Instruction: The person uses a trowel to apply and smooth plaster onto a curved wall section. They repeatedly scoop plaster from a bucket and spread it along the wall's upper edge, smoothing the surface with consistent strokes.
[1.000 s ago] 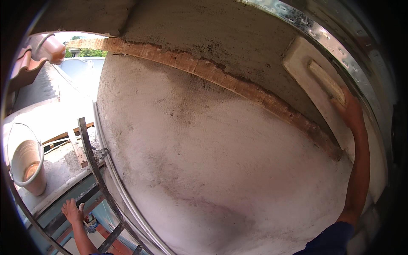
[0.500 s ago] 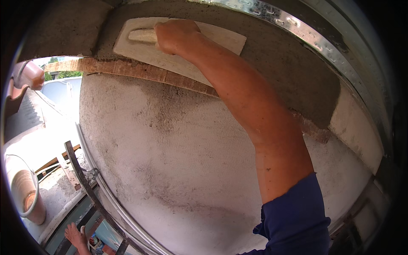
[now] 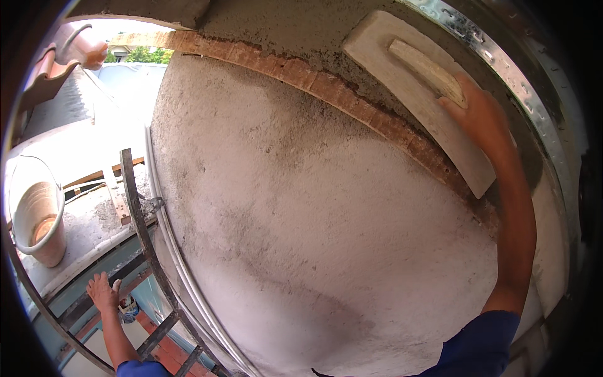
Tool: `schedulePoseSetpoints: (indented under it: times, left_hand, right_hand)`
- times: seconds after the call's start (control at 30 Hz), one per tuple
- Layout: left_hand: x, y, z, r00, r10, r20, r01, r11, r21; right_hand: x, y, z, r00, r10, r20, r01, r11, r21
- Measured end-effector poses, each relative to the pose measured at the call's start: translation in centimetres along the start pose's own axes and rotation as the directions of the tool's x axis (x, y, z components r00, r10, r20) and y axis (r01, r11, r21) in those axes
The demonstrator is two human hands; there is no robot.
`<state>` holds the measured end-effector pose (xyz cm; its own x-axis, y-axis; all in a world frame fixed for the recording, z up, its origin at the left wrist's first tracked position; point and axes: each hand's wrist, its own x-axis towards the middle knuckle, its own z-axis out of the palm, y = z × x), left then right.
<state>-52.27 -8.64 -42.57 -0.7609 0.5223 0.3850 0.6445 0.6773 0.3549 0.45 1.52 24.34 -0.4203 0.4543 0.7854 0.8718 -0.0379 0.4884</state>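
Note:
My right hand (image 3: pixel 478 116) is closed around the handle of a plastering float (image 3: pixel 402 85), a long pale board. The float lies flat against a band of wet grey mortar (image 3: pixel 276 25) on the upper wall, slanting down to the right. Its lower edge runs along a rough wooden strip (image 3: pixel 308 78). At the lower left, my left hand (image 3: pixel 102 293) has its fingers spread, by a rung of a dark ladder (image 3: pixel 143 229). Whether the palm rests on the rung, I cannot tell.
Below the strip spreads a rough whitish wall (image 3: pixel 282 220). A perforated metal strip (image 3: pixel 483 50) curves along the upper right. A bucket (image 3: pixel 41 226) stands on a ledge at the left, and pale pipes (image 3: pixel 179 257) run down beside the ladder. Roof tiles (image 3: pixel 53 72) show at the upper left.
My right hand has swept the float to the right along the mortar, and the board has turned to a steeper slant. The view has shifted, showing more of the ladder and my left arm.

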Motion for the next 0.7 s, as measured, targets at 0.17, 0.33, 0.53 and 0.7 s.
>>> schedulePoseSetpoints:
  times: [0.17,0.33,0.53,0.7]
  left_hand:
    - [-0.1,-0.8,0.0,1.0,-0.001,0.0,0.001,1.0,0.009]
    - [0.1,-0.9,1.1,0.996,0.041,-0.081,-0.04,0.999,0.012]
    - [-0.2,0.1,-0.8,1.0,0.005,0.023,-0.005,1.0,0.0]
    - [-0.5,-0.5,0.8,0.999,0.027,-0.021,-0.026,0.999,0.018]
  right_hand:
    - [0.3,-5.9,-0.1,0.981,-0.115,0.158,0.135,0.983,-0.124]
    - [0.4,-1.4,0.2,0.999,-0.037,-0.038,0.034,0.996,-0.081]
    - [1.8,-4.0,0.2,0.994,-0.095,0.055,0.101,0.988,-0.115]
    - [0.9,0.3,0.8,0.996,-0.032,-0.087,0.027,0.998,-0.065]
